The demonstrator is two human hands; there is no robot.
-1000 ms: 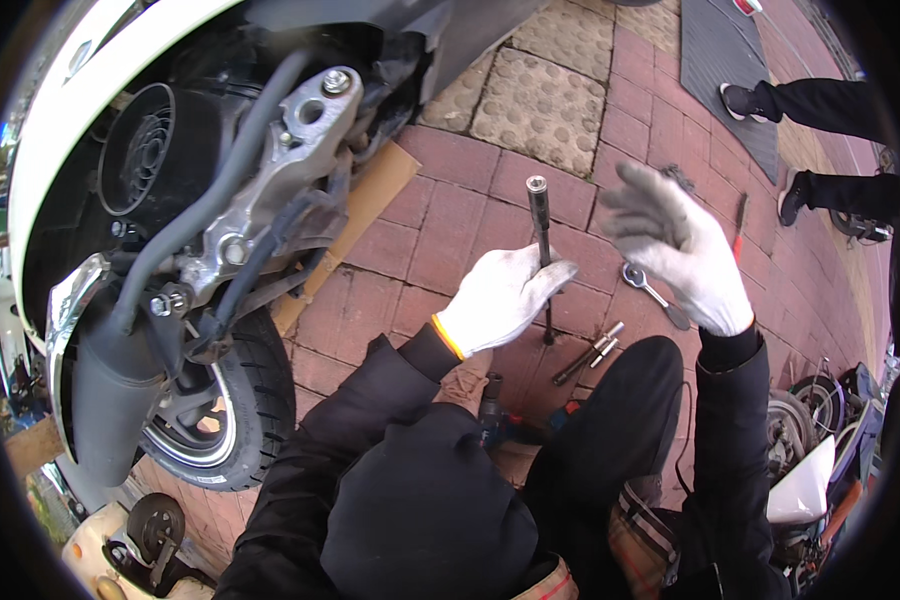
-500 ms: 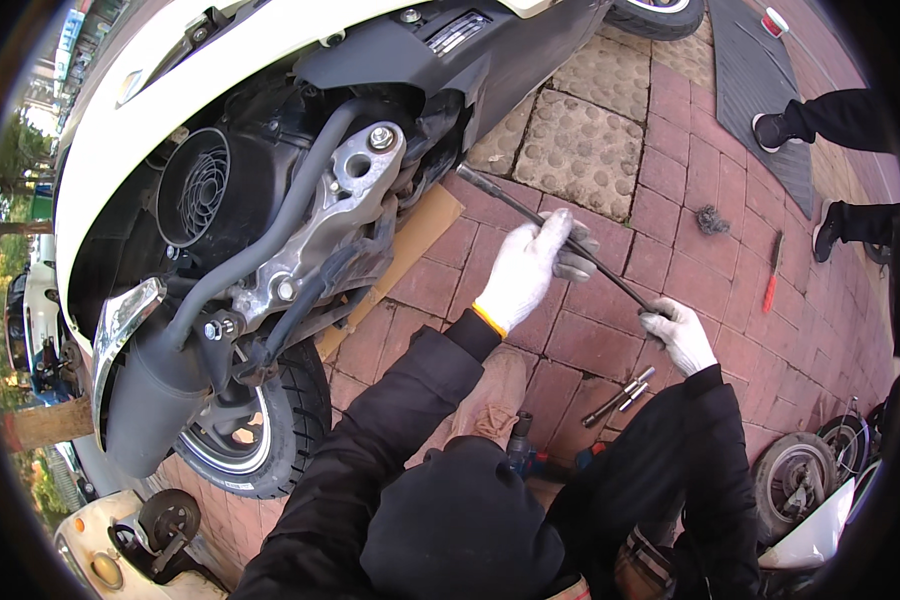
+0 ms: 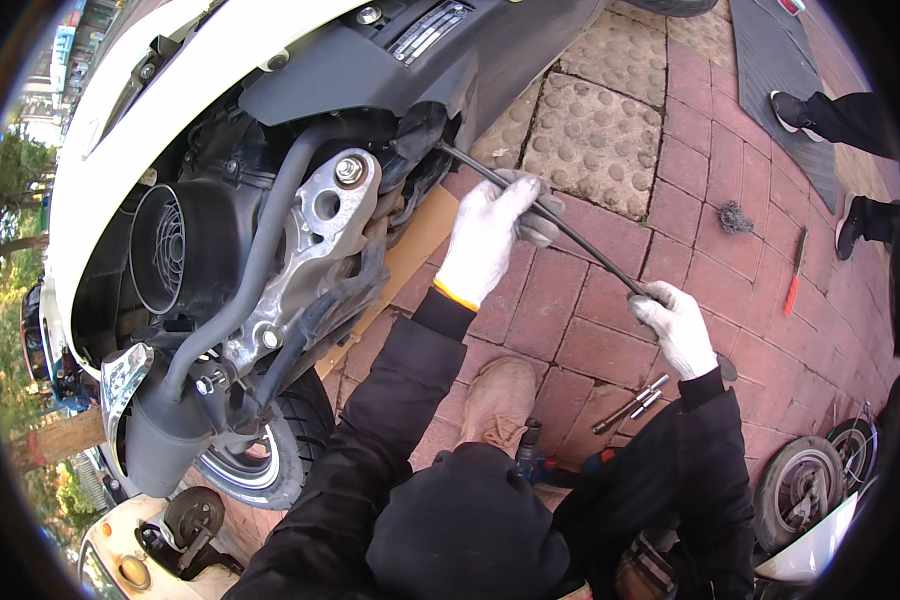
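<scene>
My white-gloved left hand (image 3: 490, 225) is closed around the forward part of a long dark socket bar (image 3: 595, 257). My right hand (image 3: 680, 325), also gloved, grips the bar's near end. Slanting up to the left, the bar reaches in among the parts under the scooter's dark side cover (image 3: 370, 75); its socket tip is hidden there. Left of the tip are the scooter's silver metal bracket (image 3: 315, 215), with a bolt at its top, and a curved grey pipe (image 3: 270, 240). Below these sit the black tyre (image 3: 305, 440) and grey exhaust (image 3: 160, 440).
Cardboard (image 3: 405, 265) lies under the scooter. Near my right knee are metal sockets and extensions (image 3: 630, 405); a power tool (image 3: 533, 455) is beside my boot (image 3: 500, 395). Wire wool (image 3: 735, 217) and a red-handled tool (image 3: 794, 280) lie right. A person's shoe (image 3: 790, 112) rests on the mat (image 3: 785, 80).
Both hands still hold the bar. Its socket end, visible in the open before, has moved left and in among the scooter's parts. The view has shifted slightly.
</scene>
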